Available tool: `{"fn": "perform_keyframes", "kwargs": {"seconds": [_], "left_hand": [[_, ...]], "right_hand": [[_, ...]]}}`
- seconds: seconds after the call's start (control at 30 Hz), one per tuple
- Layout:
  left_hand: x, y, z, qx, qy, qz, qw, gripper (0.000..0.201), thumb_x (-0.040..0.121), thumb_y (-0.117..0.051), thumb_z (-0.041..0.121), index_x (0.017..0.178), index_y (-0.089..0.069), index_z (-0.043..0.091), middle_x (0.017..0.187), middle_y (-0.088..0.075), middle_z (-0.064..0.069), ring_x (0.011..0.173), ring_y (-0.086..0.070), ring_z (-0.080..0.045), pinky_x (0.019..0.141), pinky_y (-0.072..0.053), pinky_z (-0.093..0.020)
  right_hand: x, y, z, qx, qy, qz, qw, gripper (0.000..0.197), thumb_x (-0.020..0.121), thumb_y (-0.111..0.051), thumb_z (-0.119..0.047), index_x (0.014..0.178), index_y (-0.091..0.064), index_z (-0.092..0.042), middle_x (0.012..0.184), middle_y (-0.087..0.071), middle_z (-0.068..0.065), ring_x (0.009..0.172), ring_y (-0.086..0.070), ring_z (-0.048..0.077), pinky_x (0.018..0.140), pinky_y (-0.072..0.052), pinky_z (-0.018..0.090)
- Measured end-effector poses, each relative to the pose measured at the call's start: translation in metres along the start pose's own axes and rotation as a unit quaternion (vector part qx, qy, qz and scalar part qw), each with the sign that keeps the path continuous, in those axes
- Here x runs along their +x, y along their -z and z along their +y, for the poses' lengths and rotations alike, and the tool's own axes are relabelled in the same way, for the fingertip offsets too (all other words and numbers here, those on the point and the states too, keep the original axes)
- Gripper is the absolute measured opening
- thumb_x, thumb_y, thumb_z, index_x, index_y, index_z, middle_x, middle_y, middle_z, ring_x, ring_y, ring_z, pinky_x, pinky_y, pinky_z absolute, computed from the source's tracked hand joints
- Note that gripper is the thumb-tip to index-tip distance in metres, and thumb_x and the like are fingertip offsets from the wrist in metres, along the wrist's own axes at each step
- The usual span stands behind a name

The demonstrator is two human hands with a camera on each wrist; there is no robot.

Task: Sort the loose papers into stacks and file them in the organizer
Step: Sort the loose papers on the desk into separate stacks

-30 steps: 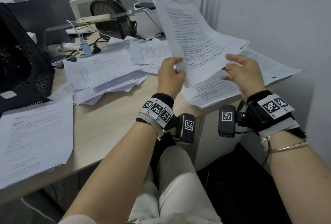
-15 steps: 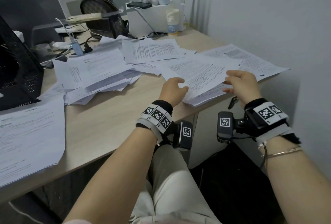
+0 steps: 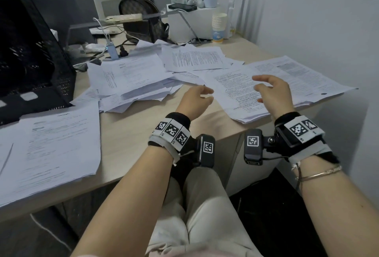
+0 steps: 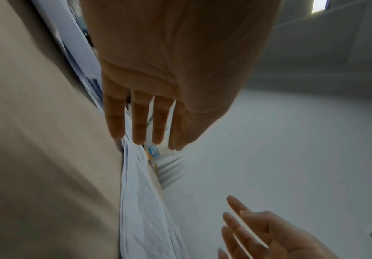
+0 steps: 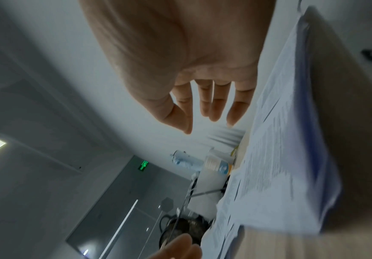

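Observation:
A stack of printed papers (image 3: 231, 90) lies at the desk's right front, its near corner hanging over the edge. My left hand (image 3: 200, 97) hovers just left of it, fingers relaxed and empty. My right hand (image 3: 266, 90) hovers above the stack, fingers spread, holding nothing. The left wrist view shows my left hand (image 4: 145, 138) with straight fingers above the paper edges (image 4: 145, 201); the right wrist view shows my right hand (image 5: 207, 117) empty beside the stack (image 5: 280, 157). A messy pile of sheets (image 3: 133, 80) spreads across the middle. The black mesh organizer (image 3: 30, 55) stands at the far left.
Another paper stack (image 3: 49, 150) lies at the front left. At the back stand a dark backpack (image 3: 141, 18), a white box (image 3: 190, 24) with a phone on it, paper cups (image 3: 219, 26), cables and a power strip (image 3: 123, 18). A wall closes the right side.
One second ago both hands held a sheaf of papers up in the air. They laid it on the right stack and have now let go and lifted off.

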State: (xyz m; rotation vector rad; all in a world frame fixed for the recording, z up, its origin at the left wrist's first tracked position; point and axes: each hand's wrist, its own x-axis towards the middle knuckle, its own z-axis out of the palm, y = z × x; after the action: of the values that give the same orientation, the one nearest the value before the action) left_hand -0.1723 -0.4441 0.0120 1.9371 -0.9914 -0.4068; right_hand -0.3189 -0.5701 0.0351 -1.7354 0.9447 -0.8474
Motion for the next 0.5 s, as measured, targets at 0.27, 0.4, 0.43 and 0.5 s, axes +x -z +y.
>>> {"fn": "perform_keyframes", "kwargs": {"seconds": [0.27,0.4,0.43,0.5], "left_hand": [[-0.007,0.065,-0.032,-0.003,0.028,0.066,0.997,0.029,0.092,-0.056,0.017,0.12,-0.06,0.012,0.125,-0.06,-0.001,0.113,-0.056,-0.017,0.096,-0.045,-0.032],[-0.011,0.098,-0.049,-0.02,0.045,0.105,0.993,0.029,0.09,-0.057,0.014,0.119,-0.06,0.009,0.121,-0.061,-0.003,0.111,-0.057,-0.016,0.096,-0.046,-0.029],[-0.012,0.106,-0.052,-0.016,0.05,0.113,0.992,0.03,0.09,-0.056,0.012,0.119,-0.059,0.007,0.121,-0.06,-0.004,0.111,-0.056,-0.016,0.095,-0.044,-0.025],[-0.013,0.122,-0.059,-0.007,0.062,0.129,0.99,0.033,0.09,-0.055,0.011,0.122,-0.057,0.007,0.122,-0.059,-0.005,0.113,-0.055,-0.015,0.093,-0.042,-0.023]], "right_hand": [[0.0,-0.075,-0.024,-0.03,0.037,-0.129,0.99,0.024,0.086,-0.056,-0.008,0.105,-0.066,-0.019,0.119,-0.06,-0.001,0.11,-0.053,0.015,0.089,-0.038,0.024],[0.003,-0.116,-0.036,-0.079,0.073,-0.209,0.972,0.026,0.088,-0.057,-0.008,0.111,-0.066,-0.013,0.131,-0.052,0.002,0.128,-0.042,0.014,0.093,-0.026,0.019],[0.004,-0.127,-0.038,-0.093,0.087,-0.225,0.966,0.025,0.088,-0.057,-0.009,0.111,-0.066,-0.013,0.133,-0.051,0.002,0.131,-0.039,0.013,0.094,-0.025,0.017],[0.009,-0.148,-0.042,-0.125,0.111,-0.252,0.953,0.024,0.088,-0.057,-0.012,0.11,-0.066,-0.014,0.135,-0.048,0.004,0.133,-0.036,0.014,0.094,-0.023,0.017]]}}
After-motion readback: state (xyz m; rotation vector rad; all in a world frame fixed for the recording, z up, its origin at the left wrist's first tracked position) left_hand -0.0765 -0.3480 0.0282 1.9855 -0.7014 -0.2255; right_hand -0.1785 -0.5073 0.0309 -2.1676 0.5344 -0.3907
